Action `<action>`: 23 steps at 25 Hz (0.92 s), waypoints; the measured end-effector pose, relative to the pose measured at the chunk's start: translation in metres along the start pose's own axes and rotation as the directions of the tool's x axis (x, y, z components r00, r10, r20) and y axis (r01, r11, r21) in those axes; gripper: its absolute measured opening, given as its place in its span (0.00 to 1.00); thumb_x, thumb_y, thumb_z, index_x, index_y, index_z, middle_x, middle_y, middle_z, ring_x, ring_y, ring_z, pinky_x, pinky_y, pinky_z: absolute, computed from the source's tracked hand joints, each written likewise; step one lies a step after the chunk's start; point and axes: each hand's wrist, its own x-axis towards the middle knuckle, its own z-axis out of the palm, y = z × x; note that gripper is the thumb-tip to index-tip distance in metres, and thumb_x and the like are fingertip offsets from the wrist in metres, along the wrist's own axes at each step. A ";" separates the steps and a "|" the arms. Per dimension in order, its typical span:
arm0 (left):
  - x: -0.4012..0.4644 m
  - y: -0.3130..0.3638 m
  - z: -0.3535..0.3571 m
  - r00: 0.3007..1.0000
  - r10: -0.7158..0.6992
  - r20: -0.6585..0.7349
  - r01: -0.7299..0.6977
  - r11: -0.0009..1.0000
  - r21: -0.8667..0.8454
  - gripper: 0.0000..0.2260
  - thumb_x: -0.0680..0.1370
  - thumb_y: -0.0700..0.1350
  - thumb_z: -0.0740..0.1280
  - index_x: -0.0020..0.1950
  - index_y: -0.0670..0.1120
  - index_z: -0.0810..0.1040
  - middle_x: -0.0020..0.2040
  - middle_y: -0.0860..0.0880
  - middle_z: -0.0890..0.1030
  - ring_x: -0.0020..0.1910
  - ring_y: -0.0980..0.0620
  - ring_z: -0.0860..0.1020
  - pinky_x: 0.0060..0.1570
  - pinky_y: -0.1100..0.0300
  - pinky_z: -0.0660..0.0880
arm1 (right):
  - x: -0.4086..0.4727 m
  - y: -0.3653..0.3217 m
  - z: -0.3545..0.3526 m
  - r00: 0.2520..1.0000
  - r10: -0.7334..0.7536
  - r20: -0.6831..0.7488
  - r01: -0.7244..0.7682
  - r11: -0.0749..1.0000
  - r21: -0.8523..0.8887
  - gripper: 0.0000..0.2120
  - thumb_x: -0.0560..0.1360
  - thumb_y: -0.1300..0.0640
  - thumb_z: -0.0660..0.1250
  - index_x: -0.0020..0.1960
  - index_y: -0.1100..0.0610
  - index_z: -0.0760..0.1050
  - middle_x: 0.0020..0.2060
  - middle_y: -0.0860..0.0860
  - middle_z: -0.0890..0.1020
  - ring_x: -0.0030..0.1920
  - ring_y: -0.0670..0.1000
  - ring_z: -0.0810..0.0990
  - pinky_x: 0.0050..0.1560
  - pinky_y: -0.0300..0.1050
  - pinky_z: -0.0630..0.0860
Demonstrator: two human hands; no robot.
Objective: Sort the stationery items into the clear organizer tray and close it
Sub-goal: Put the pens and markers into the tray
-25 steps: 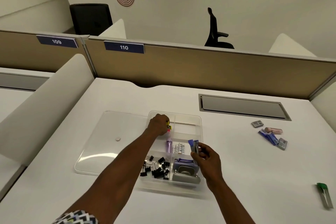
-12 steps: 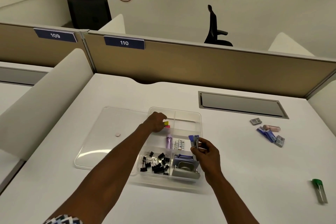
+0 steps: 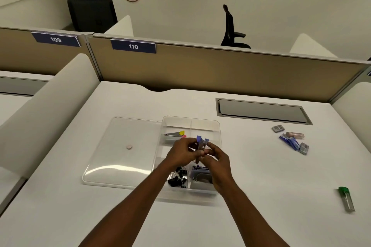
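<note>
Both hands, left hand [image 3: 183, 151] and right hand [image 3: 215, 158], pinching small blue-capped clear tubes [image 3: 201, 143] over clear plastic organizer tray [image 3: 217, 126]; loosening pinch risks tubes dropping into the wrong compartment.

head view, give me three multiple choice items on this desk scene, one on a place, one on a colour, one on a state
1. Where does the clear lid lie?
A. left of the organizer tray
B. on top of the tray
C. by the green-capped tube

2. What colour is the cap of the lone tube at the desk's right edge?
A. red
B. green
C. yellow

3. What are the hands doing?
A. both rest flat on the desk
B. only the left holds something
C. left hand and right hand together hold blue-capped tubes

Answers: 1 A, the lid lies flat beside the tray's left wall. 2 B, its cap is green. 3 C, both hands' fingers meet on the tubes above the tray.
</note>
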 end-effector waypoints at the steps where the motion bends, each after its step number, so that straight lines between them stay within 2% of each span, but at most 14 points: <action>1: -0.001 -0.002 -0.004 0.999 -0.017 -0.042 0.018 1.000 0.006 0.17 0.72 0.48 0.75 0.60 0.51 0.81 0.49 0.52 0.86 0.47 0.54 0.84 0.51 0.48 0.82 | -0.001 0.001 0.002 1.000 0.000 0.023 0.000 1.000 -0.005 0.25 0.73 0.70 0.71 0.64 0.48 0.77 0.51 0.54 0.85 0.48 0.51 0.87 0.42 0.41 0.83; 3: 0.000 -0.003 -0.014 0.996 -0.028 -0.083 0.030 0.999 0.018 0.16 0.71 0.43 0.75 0.59 0.48 0.82 0.50 0.49 0.86 0.47 0.52 0.84 0.53 0.47 0.81 | -0.004 0.003 0.005 0.999 -0.021 0.036 0.023 0.998 -0.054 0.27 0.73 0.70 0.70 0.66 0.48 0.75 0.50 0.52 0.85 0.51 0.50 0.85 0.48 0.44 0.83; 6: 0.007 0.000 -0.035 0.981 0.003 -0.194 0.020 0.993 0.118 0.15 0.70 0.42 0.76 0.56 0.47 0.84 0.49 0.49 0.86 0.43 0.55 0.83 0.53 0.54 0.81 | -0.011 0.010 0.005 0.990 -0.137 0.034 0.141 0.942 -0.304 0.24 0.74 0.65 0.70 0.66 0.46 0.76 0.53 0.47 0.83 0.56 0.47 0.83 0.54 0.46 0.82; 8: 0.016 0.002 -0.051 0.964 0.040 -0.265 0.017 0.978 0.209 0.14 0.70 0.42 0.76 0.55 0.46 0.84 0.49 0.48 0.86 0.42 0.54 0.82 0.51 0.57 0.80 | -0.019 0.020 0.006 0.967 -0.241 0.078 0.248 0.838 -0.486 0.22 0.74 0.61 0.71 0.65 0.48 0.76 0.59 0.45 0.81 0.59 0.46 0.80 0.58 0.38 0.78; 11: 0.031 0.001 -0.072 0.952 0.078 -0.297 0.024 0.946 0.324 0.13 0.72 0.42 0.74 0.56 0.43 0.84 0.51 0.45 0.85 0.47 0.49 0.82 0.53 0.54 0.79 | -0.029 0.037 0.009 0.926 -0.347 0.146 0.347 0.637 -0.689 0.21 0.75 0.59 0.71 0.67 0.54 0.76 0.64 0.50 0.76 0.64 0.47 0.75 0.61 0.22 0.62; 12: 0.036 0.001 -0.076 0.955 0.080 -0.287 0.029 0.934 0.356 0.12 0.73 0.42 0.73 0.57 0.43 0.83 0.53 0.45 0.85 0.49 0.47 0.82 0.54 0.54 0.78 | -0.031 0.042 0.009 0.918 -0.364 0.158 0.362 0.604 -0.710 0.21 0.75 0.58 0.72 0.68 0.55 0.76 0.65 0.51 0.75 0.64 0.48 0.74 0.59 0.19 0.60; 16: 0.049 -0.002 -0.082 0.967 0.094 -0.235 0.028 0.883 0.469 0.13 0.76 0.41 0.71 0.60 0.41 0.81 0.55 0.41 0.81 0.54 0.42 0.79 0.54 0.53 0.76 | -0.032 0.046 0.012 0.893 -0.415 0.171 0.403 0.572 -0.714 0.21 0.74 0.57 0.73 0.66 0.55 0.76 0.66 0.53 0.74 0.55 0.40 0.74 0.50 0.16 0.66; 18: 0.053 -0.003 -0.082 0.970 0.099 -0.222 0.019 0.879 0.476 0.15 0.76 0.40 0.69 0.62 0.41 0.79 0.55 0.39 0.80 0.53 0.41 0.78 0.52 0.54 0.74 | -0.030 0.048 0.012 0.891 -0.424 0.160 0.399 0.565 -0.722 0.21 0.74 0.57 0.74 0.65 0.56 0.77 0.66 0.54 0.74 0.59 0.44 0.74 0.53 0.14 0.62; 20: 0.057 -0.004 -0.081 0.980 0.089 -0.179 0.003 0.890 0.457 0.21 0.76 0.37 0.69 0.68 0.42 0.74 0.55 0.38 0.80 0.53 0.40 0.79 0.53 0.53 0.75 | -0.028 0.051 0.012 0.894 -0.424 0.147 0.389 0.570 -0.723 0.21 0.73 0.56 0.74 0.65 0.56 0.77 0.66 0.54 0.74 0.63 0.49 0.74 0.54 0.14 0.61; 22: 0.059 -0.004 -0.080 0.991 0.048 -0.125 0.014 0.891 0.454 0.27 0.74 0.38 0.71 0.71 0.44 0.68 0.54 0.38 0.81 0.51 0.40 0.80 0.53 0.51 0.76 | -0.027 0.054 0.012 0.892 -0.429 0.144 0.393 0.576 -0.717 0.22 0.73 0.56 0.74 0.65 0.55 0.77 0.65 0.52 0.74 0.62 0.46 0.73 0.52 0.15 0.64; 23: 0.061 -0.005 -0.080 0.994 0.036 -0.105 0.016 0.890 0.456 0.26 0.74 0.38 0.72 0.70 0.45 0.68 0.52 0.37 0.81 0.49 0.40 0.80 0.51 0.51 0.77 | -0.026 0.055 0.012 0.890 -0.432 0.145 0.398 0.581 -0.710 0.22 0.72 0.55 0.74 0.65 0.55 0.77 0.64 0.49 0.73 0.61 0.44 0.72 0.50 0.16 0.66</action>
